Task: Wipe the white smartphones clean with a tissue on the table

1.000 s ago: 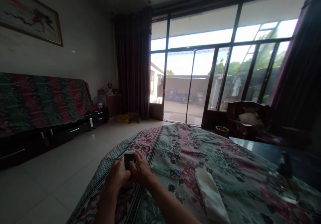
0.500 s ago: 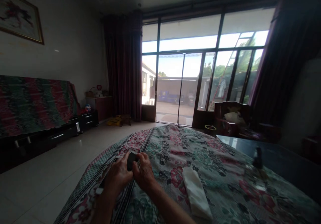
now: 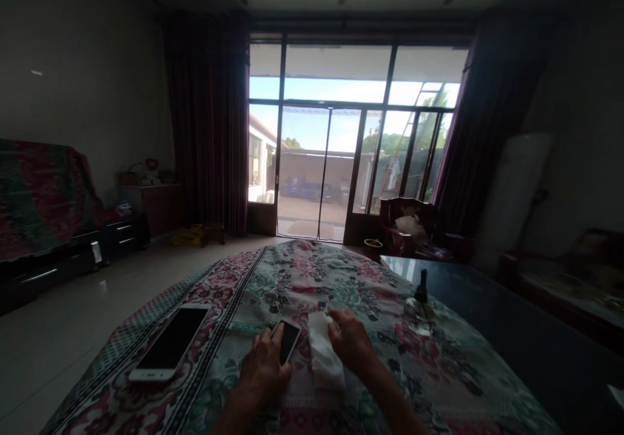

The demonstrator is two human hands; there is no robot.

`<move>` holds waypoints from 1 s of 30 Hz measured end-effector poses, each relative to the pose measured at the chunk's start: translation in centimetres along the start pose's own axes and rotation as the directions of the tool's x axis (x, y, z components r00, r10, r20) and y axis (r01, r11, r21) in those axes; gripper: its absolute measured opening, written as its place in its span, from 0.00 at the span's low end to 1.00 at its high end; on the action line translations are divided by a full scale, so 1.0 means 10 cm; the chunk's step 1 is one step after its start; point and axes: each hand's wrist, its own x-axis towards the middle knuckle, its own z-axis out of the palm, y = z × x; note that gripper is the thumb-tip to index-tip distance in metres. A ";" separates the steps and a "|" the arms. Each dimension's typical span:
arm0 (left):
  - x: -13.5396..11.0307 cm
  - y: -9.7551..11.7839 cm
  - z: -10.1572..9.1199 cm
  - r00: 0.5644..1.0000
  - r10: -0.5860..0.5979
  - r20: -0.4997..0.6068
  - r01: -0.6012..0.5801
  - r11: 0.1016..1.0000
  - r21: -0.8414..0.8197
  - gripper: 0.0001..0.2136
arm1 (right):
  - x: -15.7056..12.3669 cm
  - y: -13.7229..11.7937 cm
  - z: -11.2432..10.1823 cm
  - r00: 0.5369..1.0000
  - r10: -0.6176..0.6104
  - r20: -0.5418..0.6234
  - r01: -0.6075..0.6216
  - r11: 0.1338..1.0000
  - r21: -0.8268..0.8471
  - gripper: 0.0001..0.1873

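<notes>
My left hand [image 3: 263, 363] is closed around the left side of a small smartphone [image 3: 290, 341] with a dark screen, low over the patterned cloth. To its right, my right hand [image 3: 350, 342] has its fingers curled at the upper right edge of a folded white cloth [image 3: 322, 354]; the fingertips are partly hidden. A larger white-framed smartphone [image 3: 171, 341] lies on the table cover to the left of both hands, its screen dark.
A floral cloth [image 3: 263, 279] covers the table. At the right stands a clear bottle [image 3: 420, 315] with a black top. Beyond it is a dark glossy tabletop [image 3: 468, 305]. A wooden chair [image 3: 407, 227] stands near the glass doors [image 3: 312, 175].
My hands have come apart. The left keeps the small phone, while the right has let go of it and moved to the white cloth. The view has turned right, and the larger phone is uncovered.
</notes>
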 end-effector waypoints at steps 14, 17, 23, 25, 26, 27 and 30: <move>-0.05 0.19 0.07 1.000 0.009 -0.018 -0.009 1.000 0.014 0.34 | -0.14 0.32 0.09 0.949 0.296 0.107 -0.291 0.955 -0.057 0.11; -0.04 0.19 0.11 0.999 0.021 -0.024 -0.020 1.000 0.021 0.34 | -0.12 0.33 0.13 0.953 0.289 0.092 -0.287 0.957 -0.033 0.09; -0.04 0.11 0.05 0.999 0.008 0.031 -0.008 1.000 0.004 0.40 | -0.04 0.47 0.10 0.941 0.327 0.088 -0.330 0.825 0.459 0.18; -0.06 0.07 -0.01 0.998 -0.006 0.063 0.005 1.000 0.006 0.38 | -0.01 0.53 0.07 0.903 0.417 0.100 -0.385 0.687 0.616 0.22; -0.07 0.04 -0.03 0.997 -0.014 0.076 0.013 1.000 0.007 0.35 | 0.00 0.55 0.06 0.883 0.457 0.108 -0.404 0.623 0.670 0.23; -0.07 0.02 -0.04 0.996 -0.024 0.083 0.024 1.000 0.004 0.31 | 0.00 0.58 0.05 0.864 0.491 0.113 -0.416 0.569 0.709 0.24; -0.07 -0.01 0.01 0.998 -0.030 0.052 0.033 0.998 -0.057 0.24 | 0.01 0.62 0.04 0.832 0.546 0.097 -0.400 0.469 0.788 0.25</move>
